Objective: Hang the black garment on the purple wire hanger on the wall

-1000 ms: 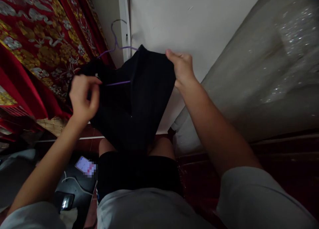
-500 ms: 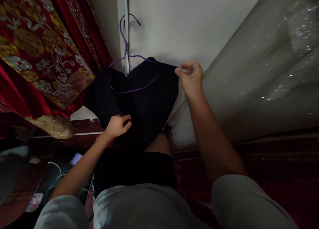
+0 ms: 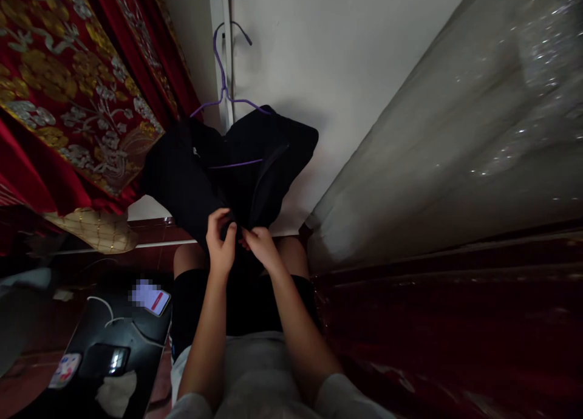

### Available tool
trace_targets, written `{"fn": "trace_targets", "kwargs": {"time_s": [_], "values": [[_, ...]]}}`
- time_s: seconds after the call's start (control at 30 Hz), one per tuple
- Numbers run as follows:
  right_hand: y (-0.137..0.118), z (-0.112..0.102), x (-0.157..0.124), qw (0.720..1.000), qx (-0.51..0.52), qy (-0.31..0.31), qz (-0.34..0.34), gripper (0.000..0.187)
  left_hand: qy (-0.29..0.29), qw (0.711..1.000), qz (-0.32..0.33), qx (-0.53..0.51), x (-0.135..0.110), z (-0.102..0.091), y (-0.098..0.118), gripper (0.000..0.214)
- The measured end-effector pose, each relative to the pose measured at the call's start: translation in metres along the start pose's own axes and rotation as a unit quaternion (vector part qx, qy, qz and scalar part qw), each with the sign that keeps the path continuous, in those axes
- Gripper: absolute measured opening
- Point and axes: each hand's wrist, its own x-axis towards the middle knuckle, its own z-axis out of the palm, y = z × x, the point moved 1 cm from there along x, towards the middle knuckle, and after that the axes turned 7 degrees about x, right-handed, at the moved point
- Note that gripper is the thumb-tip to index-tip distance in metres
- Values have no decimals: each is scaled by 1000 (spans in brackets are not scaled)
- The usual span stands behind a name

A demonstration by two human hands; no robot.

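A black garment [image 3: 191, 176] hangs on a purple hanger [image 3: 221, 73] hooked on a white door frame ahead of me. My left hand [image 3: 221, 246] and my right hand [image 3: 259, 243] are side by side at the garment's lower edge. Both have their fingers pinched on the dark cloth there. The cloth droops from the hanger's bar down to my hands. My knees and black shorts show just below them.
A red and gold patterned curtain [image 3: 68, 85] hangs at the left. A pale glittery sheet [image 3: 455, 152] covers the right side. A dark low table [image 3: 109, 352] at lower left carries a lit phone [image 3: 152, 299], a cable and small items. The floor is dark red.
My right hand has left the garment's upper right corner and come down to the lower edge. My left hand has shifted a little right to meet it. The hanger hangs on the frame.
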Motion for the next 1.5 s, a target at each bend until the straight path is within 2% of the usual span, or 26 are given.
{"fn": "trace_targets", "kwargs": {"time_s": [0.07,0.1,0.17,0.23,0.3,0.4,0.53,0.67,0.77,0.87,0.93,1.0,1.07,1.17,1.27,1.33,1.4,1.43,1.5], "values": [[2,-3,-5,1000,-6,5,-27,54,25,997,-43,-60,-10,7,-11,54],[2,-6,-7,999,-6,11,-40,57,17,995,-65,-79,-14,12,-17,59],[2,-10,-7,998,9,21,-55,59,-44,989,-89,-112,-19,21,-24,52],[1,-11,-6,997,35,8,-62,56,-108,980,-86,-146,-21,27,-27,36],[1,-11,-6,996,51,-10,-68,53,-134,973,-75,-173,-21,29,-28,20],[1,-11,-7,995,54,-18,-82,50,-108,976,-77,-175,-22,29,-29,8],[2,-13,-8,992,42,-22,-117,39,-32,988,-73,-134,-22,27,-34,10],[1,-17,-10,990,1,-49,-130,29,-5,991,-48,-121,-24,27,-37,20],[-2,-18,-16,990,8,-102,-101,28,9,992,-41,-116,-27,28,-37,29],[-9,-17,-18,993,65,-88,-42,30,1,991,-45,-124,-27,29,-33,27],[-22,-14,-11,992,109,-63,-15,29,-4,990,-44,-136,-24,31,-31,28],[-47,-9,5,988,146,-55,-19,26,2,989,-37,-140,-20,34,-31,30],[-85,-4,27,982,172,-53,-62,22,-5,991,-30,-127,-15,39,-35,31],[-153,-1,54,967,194,-37,-164,20,-51,995,-23,-81,-8,50,-45,28],[-199,1,56,964,168,-49,-198,21,-93,995,6,-18,4,56,-52,26],[-207,1,48,967,150,-58,-200,22,-126,991,43,19,18,53,-49,30],[-201,-2,40,968,143,-52,-198,22,-139,986,86,28,38,42,-35,39],[-196,-4,37,969,142,-46,-198,23,-126,986,109,20,50,34,-25,44],[-186,-9,35,969,140,-36,-198,23,-65,986,157,-3,78,14,1,48]]}}
